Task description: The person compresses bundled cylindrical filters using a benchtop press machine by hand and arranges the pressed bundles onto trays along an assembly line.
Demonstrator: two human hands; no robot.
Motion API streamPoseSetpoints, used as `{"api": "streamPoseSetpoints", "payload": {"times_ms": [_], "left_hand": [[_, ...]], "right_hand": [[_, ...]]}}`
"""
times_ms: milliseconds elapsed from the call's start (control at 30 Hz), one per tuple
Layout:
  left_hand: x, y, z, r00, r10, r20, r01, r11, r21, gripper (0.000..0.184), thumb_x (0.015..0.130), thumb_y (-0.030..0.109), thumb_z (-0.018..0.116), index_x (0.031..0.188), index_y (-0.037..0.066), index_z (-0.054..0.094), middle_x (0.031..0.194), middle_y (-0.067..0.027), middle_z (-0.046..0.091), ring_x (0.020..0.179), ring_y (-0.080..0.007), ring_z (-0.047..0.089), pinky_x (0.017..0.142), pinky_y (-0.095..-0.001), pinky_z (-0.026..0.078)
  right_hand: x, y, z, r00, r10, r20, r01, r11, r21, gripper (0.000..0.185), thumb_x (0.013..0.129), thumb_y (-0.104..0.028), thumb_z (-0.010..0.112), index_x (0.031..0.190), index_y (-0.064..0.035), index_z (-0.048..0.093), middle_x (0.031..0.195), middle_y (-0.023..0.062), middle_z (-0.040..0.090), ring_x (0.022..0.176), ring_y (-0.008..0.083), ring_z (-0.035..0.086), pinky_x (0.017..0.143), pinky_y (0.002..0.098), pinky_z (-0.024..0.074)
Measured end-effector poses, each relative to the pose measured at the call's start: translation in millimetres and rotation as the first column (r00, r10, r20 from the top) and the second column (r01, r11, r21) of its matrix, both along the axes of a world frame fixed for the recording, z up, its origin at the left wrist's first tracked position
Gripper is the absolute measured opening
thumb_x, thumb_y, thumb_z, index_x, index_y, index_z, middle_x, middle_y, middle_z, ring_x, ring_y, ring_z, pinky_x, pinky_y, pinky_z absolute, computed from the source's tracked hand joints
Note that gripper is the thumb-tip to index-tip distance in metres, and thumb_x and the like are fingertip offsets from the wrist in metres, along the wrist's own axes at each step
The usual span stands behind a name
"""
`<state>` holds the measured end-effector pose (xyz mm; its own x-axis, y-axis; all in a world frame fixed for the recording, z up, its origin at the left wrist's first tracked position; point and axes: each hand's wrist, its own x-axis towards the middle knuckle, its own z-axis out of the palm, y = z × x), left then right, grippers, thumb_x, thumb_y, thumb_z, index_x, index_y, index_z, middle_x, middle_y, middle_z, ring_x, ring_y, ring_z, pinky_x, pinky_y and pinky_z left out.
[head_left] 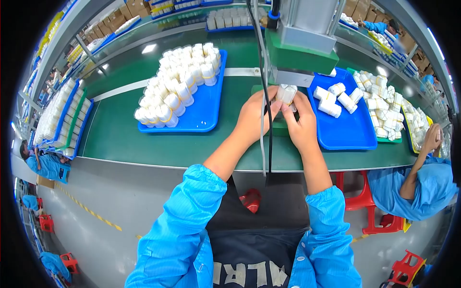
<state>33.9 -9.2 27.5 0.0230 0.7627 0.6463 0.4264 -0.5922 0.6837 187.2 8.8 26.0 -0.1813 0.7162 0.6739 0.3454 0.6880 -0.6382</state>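
Observation:
Under the press head (290, 78), a small white bundle with a yellow band (287, 94) is held between both hands. My left hand (257, 113) closes on its left side, with the thumb and fingers at its edge. My right hand (302, 117) grips it from the right, fingertips against its side. Exactly what the bundle is made of cannot be made out. Two cables hang in front of my left hand and hide part of it. A blue tray (201, 122) on the left carries many similar white bundles standing in clear sleeves.
Right of my hands, a second blue tray (343, 140) holds several bundles lying loose, beside a green tray (396, 140) piled with more. Stacked trays (72, 120) stand at the bench's left end. At far right, a co-worker's hand (432, 137) is raised near a yellow-edged tray.

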Motion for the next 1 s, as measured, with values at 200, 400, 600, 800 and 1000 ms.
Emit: {"api": "streamPoseSetpoints", "payload": {"times_ms": [200,400,600,800,1000], "left_hand": [[0.7,9.5,-15.8,0.999,0.048,0.011,-0.048,0.997,0.068,0.027,0.093,0.014,0.060,0.116,-0.001,0.062,0.112,-0.0200,0.066,0.105,-0.0398,0.062,0.090,-0.0434,0.049],[1.0,1.1,-8.1,0.998,0.051,0.040,-0.054,0.994,0.091,0.024,0.095,0.013,0.056,0.114,0.000,0.063,0.117,-0.0194,0.064,0.107,-0.0415,0.059,0.094,-0.0439,0.047],[-0.9,3.9,-8.5,0.997,-0.010,0.078,0.010,1.000,0.010,0.025,0.095,0.011,0.055,0.116,0.000,0.063,0.122,-0.0200,0.063,0.114,-0.0412,0.057,0.097,-0.0443,0.046],[-14.8,2.8,0.2,0.999,-0.010,0.052,0.011,1.000,-0.011,0.026,0.094,0.008,0.053,0.117,-0.001,0.064,0.114,-0.0219,0.065,0.102,-0.0390,0.063,0.091,-0.0402,0.050],[-95.2,25.9,34.8,0.709,0.675,-0.202,-0.653,0.738,0.170,0.040,0.082,0.003,0.062,0.121,-0.003,0.056,0.115,-0.0229,0.057,0.109,-0.0425,0.054,0.093,-0.0480,0.046]], "right_hand": [[2.8,-5.8,3.6,0.994,-0.057,0.098,0.067,0.992,-0.103,0.034,0.088,-0.017,0.067,0.114,0.0037,0.062,0.115,0.0194,0.061,0.101,0.0345,0.061,0.087,0.0377,0.0482],[-2.2,-2.8,0.1,0.999,-0.036,0.023,0.036,0.999,-0.027,0.031,0.089,-0.015,0.065,0.113,0.0041,0.062,0.110,0.0176,0.060,0.098,0.0342,0.060,0.085,0.0373,0.0472],[-1.8,-2.6,2.6,0.999,-0.044,0.022,0.045,0.997,-0.065,0.030,0.087,-0.015,0.068,0.111,0.0026,0.063,0.111,0.0153,0.062,0.099,0.0316,0.060,0.087,0.0361,0.0473],[-6.4,-7.9,22.1,1.000,-0.027,0.001,0.027,0.973,-0.230,0.032,0.083,-0.017,0.074,0.108,0.0007,0.066,0.111,0.0137,0.064,0.096,0.0291,0.062,0.085,0.0340,0.0488],[-6.7,-6.2,20.3,0.999,-0.041,-0.008,0.038,0.979,-0.200,0.031,0.082,-0.016,0.075,0.107,0.0012,0.066,0.109,0.0131,0.065,0.096,0.0277,0.063,0.085,0.0331,0.0487]]}}
